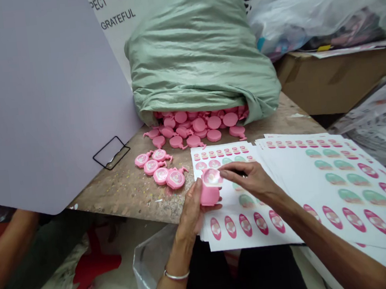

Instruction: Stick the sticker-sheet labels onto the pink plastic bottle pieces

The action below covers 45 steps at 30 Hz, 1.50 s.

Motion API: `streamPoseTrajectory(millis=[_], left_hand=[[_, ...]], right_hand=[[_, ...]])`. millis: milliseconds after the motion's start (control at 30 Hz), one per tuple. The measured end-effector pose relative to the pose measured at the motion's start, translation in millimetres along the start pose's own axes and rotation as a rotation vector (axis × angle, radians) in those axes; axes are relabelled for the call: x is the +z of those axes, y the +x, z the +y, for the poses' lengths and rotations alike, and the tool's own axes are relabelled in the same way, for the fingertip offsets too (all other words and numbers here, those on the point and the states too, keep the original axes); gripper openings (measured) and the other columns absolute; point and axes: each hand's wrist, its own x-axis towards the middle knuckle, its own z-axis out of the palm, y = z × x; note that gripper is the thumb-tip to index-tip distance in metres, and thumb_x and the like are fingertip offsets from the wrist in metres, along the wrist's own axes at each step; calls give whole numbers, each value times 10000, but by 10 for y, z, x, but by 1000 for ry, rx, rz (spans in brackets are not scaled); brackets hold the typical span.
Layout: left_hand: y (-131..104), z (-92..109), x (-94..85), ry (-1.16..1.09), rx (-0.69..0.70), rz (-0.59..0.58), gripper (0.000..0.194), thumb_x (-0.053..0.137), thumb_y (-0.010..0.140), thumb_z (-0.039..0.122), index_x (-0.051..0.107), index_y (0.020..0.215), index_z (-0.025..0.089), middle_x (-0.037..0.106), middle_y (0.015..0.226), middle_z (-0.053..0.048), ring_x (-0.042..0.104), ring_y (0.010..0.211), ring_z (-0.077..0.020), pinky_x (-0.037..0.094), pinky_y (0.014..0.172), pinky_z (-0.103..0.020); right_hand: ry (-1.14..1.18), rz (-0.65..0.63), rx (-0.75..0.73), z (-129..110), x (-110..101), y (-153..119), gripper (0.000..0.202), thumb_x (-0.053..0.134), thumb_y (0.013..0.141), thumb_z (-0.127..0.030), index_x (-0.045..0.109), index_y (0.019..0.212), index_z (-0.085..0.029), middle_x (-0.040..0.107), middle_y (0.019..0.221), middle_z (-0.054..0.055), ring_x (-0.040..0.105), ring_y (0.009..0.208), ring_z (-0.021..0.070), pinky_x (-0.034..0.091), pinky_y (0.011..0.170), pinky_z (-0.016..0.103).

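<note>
My left hand (190, 208) grips a pink plastic piece (209, 195) above the front of the table. A round, shiny picture sticker (211, 177) covers the upper face of that piece. With thumb and forefinger pinched, my right hand (251, 178) holds the sticker's right edge. Below both hands lies a sticker sheet (228, 243) with rows of pink ovals and green domed pictures. To the left, several pink round pieces with pictures on them (162, 175) lie grouped together. Behind them, plain pink round pieces (199, 125) spill out of a green sack.
The green sack (200, 56) stands at the back of the worn table (125, 193). More sticker sheets (285, 171) are stacked at right. A grey panel (46, 95) and a black wire frame (111, 153) are at left. Another person's arm (14, 246) shows beyond. A cardboard box (341, 78) stands back right.
</note>
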Motion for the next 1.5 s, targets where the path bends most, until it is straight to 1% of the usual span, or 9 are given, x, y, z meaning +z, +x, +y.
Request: streamPoseTrajectory(millis=[100, 200, 333, 500, 667, 867, 1133, 1500], left_hand=[[-33, 30, 55, -104, -89, 20, 587, 471, 870, 578, 569, 1210, 110, 705, 957, -162, 691, 700, -212, 576, 589, -317], [-50, 28, 93, -133, -94, 18, 554, 466, 887, 547, 590, 1179, 93, 716, 918, -154, 700, 723, -225, 589, 603, -333], [-78, 45, 131, -137, -85, 5, 503, 449, 912, 502, 600, 1170, 97, 719, 925, -143, 703, 743, -216, 597, 609, -319], [-100, 100, 157, -127, -92, -4, 513, 423, 915, 521, 623, 1141, 106, 710, 990, -150, 703, 754, -214, 602, 593, -315], [-90, 103, 145, -149, -98, -32, 520, 402, 924, 521, 622, 1143, 104, 712, 971, -149, 703, 772, -215, 605, 624, -323], [-95, 115, 148, -147, -95, -21, 525, 388, 932, 513, 596, 1193, 107, 713, 975, -144, 703, 788, -215, 606, 659, -338], [-109, 182, 175, -159, -89, -23, 545, 380, 932, 523, 564, 1248, 119, 716, 966, -136, 703, 778, -216, 605, 651, -345], [-125, 189, 183, -129, -66, -32, 561, 402, 912, 555, 572, 1235, 128, 712, 983, -131, 696, 811, -223, 605, 650, -344]], right_hand=[[-80, 34, -29, 19, 104, -254, 240, 661, 800, -433, 743, 909, -235, 703, 856, 15, 608, 790, 166, 452, 745, 294], [-125, 87, -47, 60, 162, -328, 252, 665, 795, -431, 747, 922, -229, 692, 800, 22, 593, 733, 162, 460, 703, 301], [-162, 93, -74, 93, 167, -320, 260, 654, 807, -428, 743, 949, -229, 684, 776, 22, 583, 702, 152, 463, 670, 297], [-185, 89, -97, 112, 153, -309, 249, 649, 810, -427, 741, 949, -242, 706, 826, 25, 593, 707, 152, 465, 638, 292], [-198, 88, -119, 108, 158, -290, 233, 658, 810, -407, 739, 946, -236, 695, 792, 23, 581, 697, 150, 464, 653, 295], [-188, 106, -116, 89, 173, -283, 237, 668, 796, -409, 739, 933, -229, 686, 770, 24, 576, 683, 150, 464, 642, 296], [-191, 118, -114, 37, 189, -283, 229, 669, 797, -406, 738, 930, -233, 683, 769, 24, 560, 670, 147, 467, 650, 303], [-192, 128, -113, 26, 178, -296, 241, 663, 800, -425, 736, 936, -240, 691, 789, 24, 567, 685, 150, 469, 652, 303]])
